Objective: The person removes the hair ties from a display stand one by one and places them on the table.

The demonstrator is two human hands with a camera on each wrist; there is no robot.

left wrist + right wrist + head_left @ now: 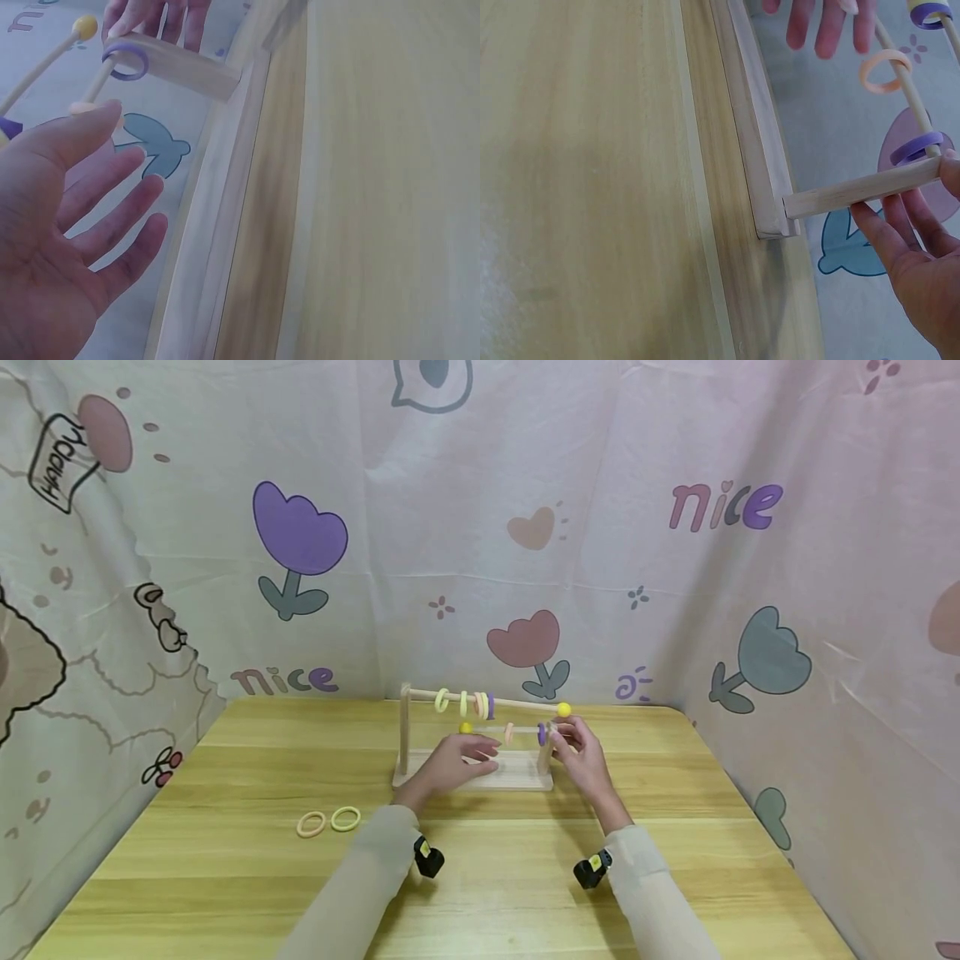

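A wooden ring stand (517,781) carries two rods, each tipped with a yellow ball. My right hand (587,762) holds the top of the short right post (862,187), thumb above and fingers below. Right by that post, a purple ring (917,148) hangs on the lower rod, and a peach ring (885,71) hangs further along it. My left hand (453,762) is in front of the lower rod, fingers spread and holding nothing; its thumb overlaps the peach ring in the left wrist view, contact unclear. Several yellow-green, peach and purple rings (491,706) hang on the upper rod.
Left of the stand, a peach ring (311,824) and a yellow-green ring (346,818) lie flat on the wooden table (487,893). A printed cloth (450,527) hangs behind the table and along both sides.
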